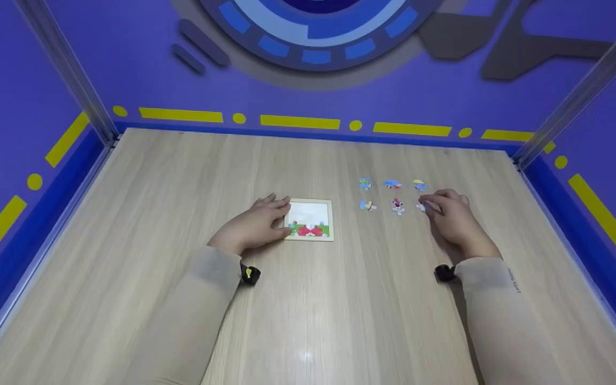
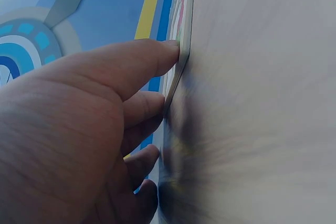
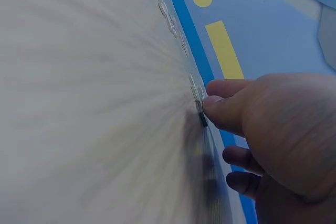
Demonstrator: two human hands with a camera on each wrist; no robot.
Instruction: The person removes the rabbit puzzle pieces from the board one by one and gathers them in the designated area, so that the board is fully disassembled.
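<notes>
A square puzzle board with a pale border lies flat on the table. Along its bottom row sits a red and green picture; the area above is white. At the board's left border, my left hand rests with fingers spread, thumb and index finger touching the rim. My right hand has thumb and index finger at a small puzzle piece, pinching it at table level. That same piece shows edge-on in the right wrist view, partly covered by the thumb. The other right-hand fingers are bent beneath.
Loose puzzle pieces lie in two rows right of the board: a blue-green one, a blue and red one, a yellow and blue one, a blue and yellow one and a red-topped one. Blue walls enclose the table.
</notes>
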